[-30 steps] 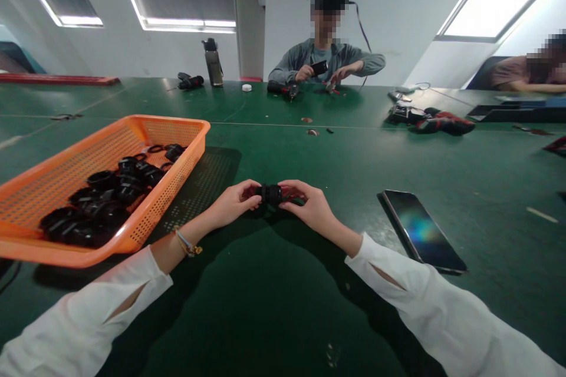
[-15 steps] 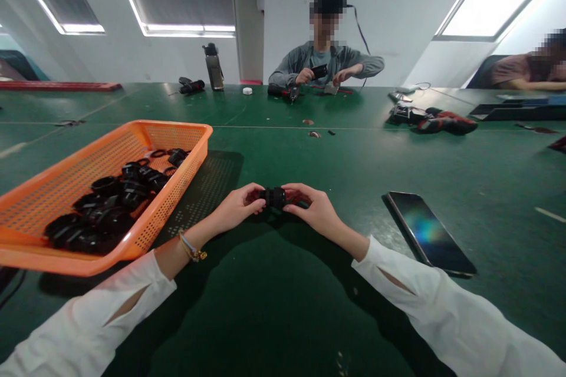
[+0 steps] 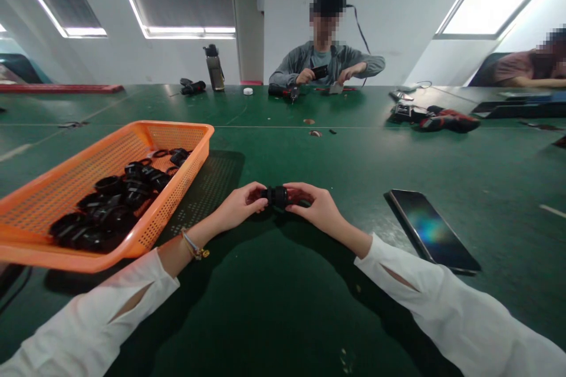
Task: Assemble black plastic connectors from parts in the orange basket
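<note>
Between my two hands is a black ribbed cylindrical part point(image 3: 277, 196), lying sideways just above the green table point(image 3: 265, 306). My left hand point(image 3: 244, 203) pinches its left end between thumb and fingers. At the opposite end, my right hand point(image 3: 312, 203) is closed round the rim in the same way. The fingers hide both ends of the part. To the left stands an orange perforated basket point(image 3: 194, 171), holding a heap of black ring-shaped and cylindrical parts point(image 3: 110, 206).
A phone point(image 3: 433, 230) lies right of my right forearm. Across the table a person point(image 3: 325, 59) handles a black object. A bottle point(image 3: 214, 68), a power drill point(image 3: 287, 92) and red-black tools point(image 3: 446, 119) lie or stand further back. Another person point(image 3: 526, 68) sits far right.
My hands hold the black part nearly as before, and it appears slightly turned or shifted. The person opposite has moved one hand slightly. The whole view has shifted a little.
</note>
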A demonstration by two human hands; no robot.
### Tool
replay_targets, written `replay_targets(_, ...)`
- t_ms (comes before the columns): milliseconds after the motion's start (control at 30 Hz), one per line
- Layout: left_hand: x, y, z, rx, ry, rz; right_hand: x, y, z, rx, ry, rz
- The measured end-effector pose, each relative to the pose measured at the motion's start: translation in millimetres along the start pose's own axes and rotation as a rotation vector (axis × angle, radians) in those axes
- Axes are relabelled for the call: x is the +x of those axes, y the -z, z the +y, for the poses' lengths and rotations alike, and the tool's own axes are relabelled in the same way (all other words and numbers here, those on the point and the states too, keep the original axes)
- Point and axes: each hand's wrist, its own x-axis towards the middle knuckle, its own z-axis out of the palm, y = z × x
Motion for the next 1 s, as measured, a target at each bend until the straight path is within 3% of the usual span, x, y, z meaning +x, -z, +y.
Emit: replay_targets(1000, 1.8, 0.1, -3.8, 0.014, -0.025, -0.004, 1.1, 0.0, -2.1, -0.014, -0.019, 0.001)
